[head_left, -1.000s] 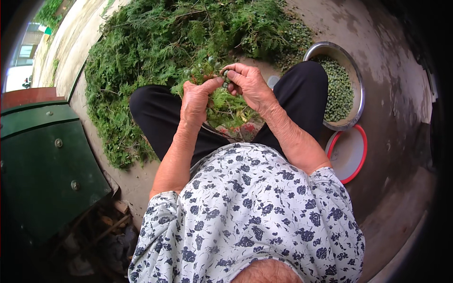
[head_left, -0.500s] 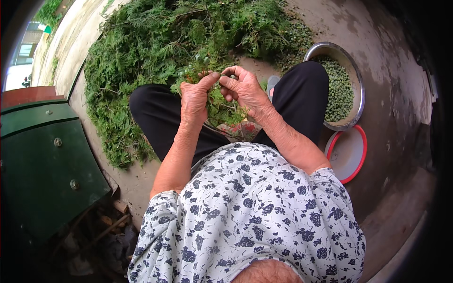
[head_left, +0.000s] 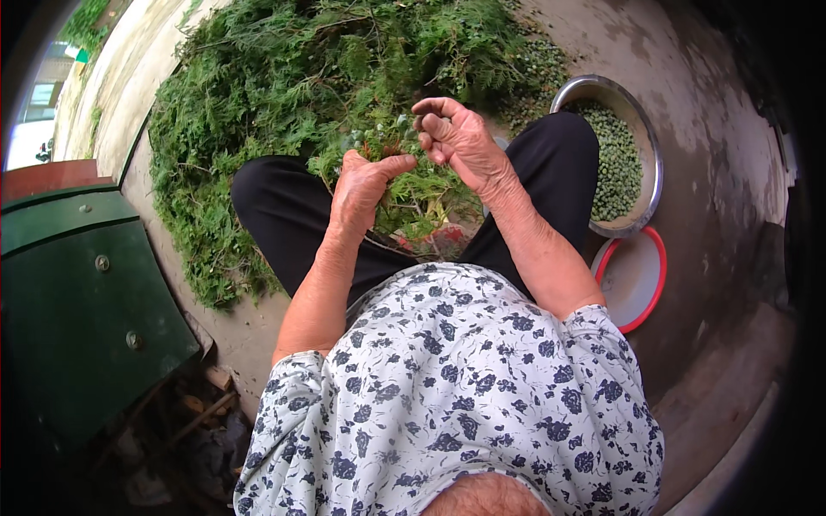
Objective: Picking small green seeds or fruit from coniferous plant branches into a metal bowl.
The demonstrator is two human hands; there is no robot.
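My left hand [head_left: 361, 185] is closed around a green evergreen branch [head_left: 422, 185] with flat, feathery leaves, its thumb pointing right and its other fingers largely hidden. Small blue-green cones [head_left: 355, 138] show among the leaves beside that hand. Just to the right and slightly higher, my right hand [head_left: 460, 142] is apart from the left one, its fingers curled and the index finger lifted. Near its fingertips is more of the green cones [head_left: 406, 127]; what lies inside the curled fingers, if anything, I cannot make out. The branch lies between my knees.
A large pile of cut evergreen branches [head_left: 258, 95] spreads ahead and left. At right stands a steel basin [head_left: 656, 163] of green cones, beside a red-rimmed white basin [head_left: 658, 275]. Loose cones [head_left: 538, 77] lie on the ground. A dark green metal box [head_left: 77, 318] is left.
My right hand has come away from the left, moving up and right with its fingers loosening. The left thumb now points right; the left hand stays in nearly the same place.
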